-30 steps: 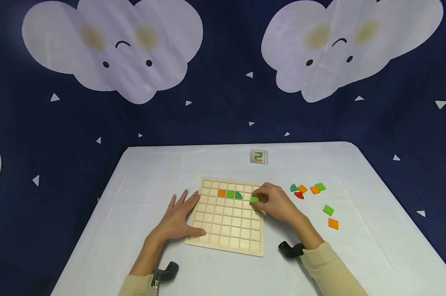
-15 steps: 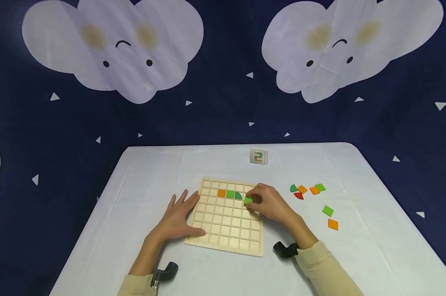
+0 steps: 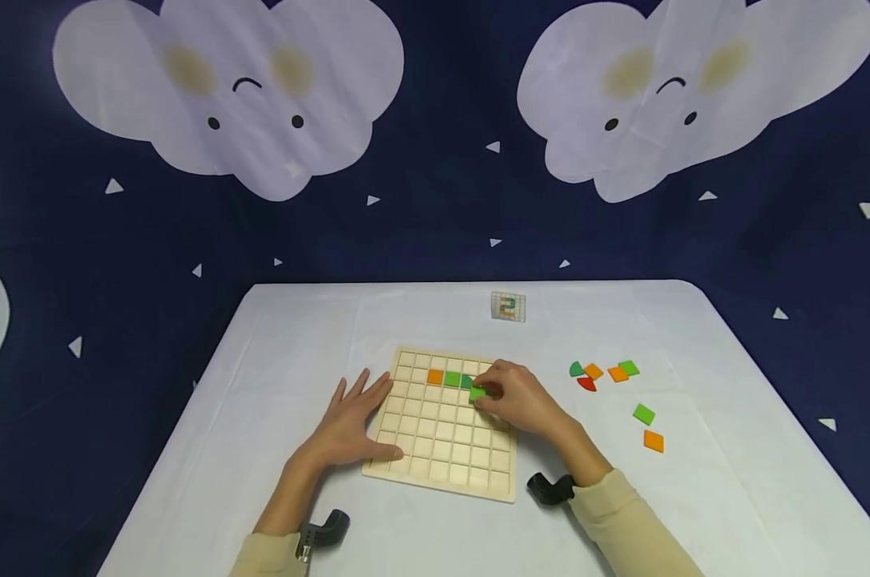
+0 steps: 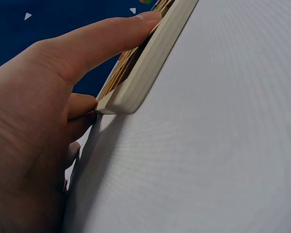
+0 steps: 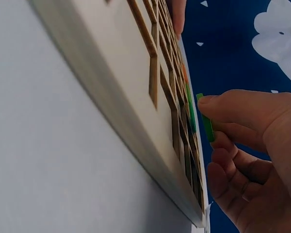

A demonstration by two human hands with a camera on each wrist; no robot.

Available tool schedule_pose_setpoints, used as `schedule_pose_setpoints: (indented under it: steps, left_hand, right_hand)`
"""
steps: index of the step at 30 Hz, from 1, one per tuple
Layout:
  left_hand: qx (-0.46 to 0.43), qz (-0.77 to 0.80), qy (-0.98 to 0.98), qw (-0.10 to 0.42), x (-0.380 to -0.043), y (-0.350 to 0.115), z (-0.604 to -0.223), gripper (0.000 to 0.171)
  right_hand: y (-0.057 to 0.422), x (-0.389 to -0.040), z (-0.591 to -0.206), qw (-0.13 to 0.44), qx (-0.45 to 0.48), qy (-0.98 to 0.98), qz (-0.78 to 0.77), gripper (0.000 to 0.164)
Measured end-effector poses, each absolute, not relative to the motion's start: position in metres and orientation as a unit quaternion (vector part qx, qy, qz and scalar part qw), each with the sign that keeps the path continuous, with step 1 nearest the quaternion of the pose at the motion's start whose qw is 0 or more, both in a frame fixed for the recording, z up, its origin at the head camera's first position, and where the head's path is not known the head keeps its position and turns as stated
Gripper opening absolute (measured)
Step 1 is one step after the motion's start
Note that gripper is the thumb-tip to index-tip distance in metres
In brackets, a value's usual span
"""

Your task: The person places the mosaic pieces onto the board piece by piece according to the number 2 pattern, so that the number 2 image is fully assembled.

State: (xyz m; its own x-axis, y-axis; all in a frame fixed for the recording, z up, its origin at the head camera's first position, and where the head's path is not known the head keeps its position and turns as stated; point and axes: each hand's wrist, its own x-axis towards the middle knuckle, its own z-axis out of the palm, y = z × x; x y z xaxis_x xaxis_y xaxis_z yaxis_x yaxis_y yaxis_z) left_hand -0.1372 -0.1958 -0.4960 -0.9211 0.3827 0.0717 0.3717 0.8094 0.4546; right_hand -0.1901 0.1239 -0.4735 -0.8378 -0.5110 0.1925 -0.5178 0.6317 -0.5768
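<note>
A wooden grid board (image 3: 435, 449) lies on the white table. My left hand (image 3: 347, 426) rests along its left side, fingers spread at the edge and thumb laid over the front left corner; the left wrist view shows that thumb on the rim of the board (image 4: 145, 73). Between thumb and fingers, my right hand (image 3: 525, 398) pinches a light green square tile (image 3: 477, 394), held close over the board. In the right wrist view the green tile (image 5: 206, 119) is tilted, apart from the grid. An orange tile (image 3: 435, 377), a green tile (image 3: 453, 379) and a dark green quarter-round tile (image 3: 467, 381) sit in one row.
Right of the board lie loose tiles: a dark green quarter-round (image 3: 576, 369), a red quarter-round (image 3: 586, 385), several orange and green squares, among them a green one (image 3: 644, 414) and an orange one (image 3: 654, 441). A small pattern card (image 3: 508, 307) stands at the back.
My right hand has moved left over the board with the green tile, coming up beside the dark green quarter-round tile and partly overlapping it in view. My left hand has stayed put.
</note>
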Motion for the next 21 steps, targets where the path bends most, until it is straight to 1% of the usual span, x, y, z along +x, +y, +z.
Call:
schedule_pose_setpoints:
  steps: [5, 11, 21]
  left_hand:
    - [0.198, 0.237, 0.951, 0.014, -0.137, -0.195, -0.496, 0.118]
    - [0.196, 0.238, 0.951, 0.021, -0.135, -0.196, -0.499, 0.119]
    - [0.191, 0.237, 0.952, 0.020, -0.136, -0.194, -0.497, 0.119]
  right_hand:
    - [0.120, -0.190, -0.476, 0.004, 0.297, -0.899, 0.321, 0.024]
    - [0.115, -0.191, -0.477, -0.015, 0.309, -0.902, 0.302, 0.024]
    - [0.113, -0.196, -0.477, -0.014, 0.341, -0.897, 0.280, 0.025]
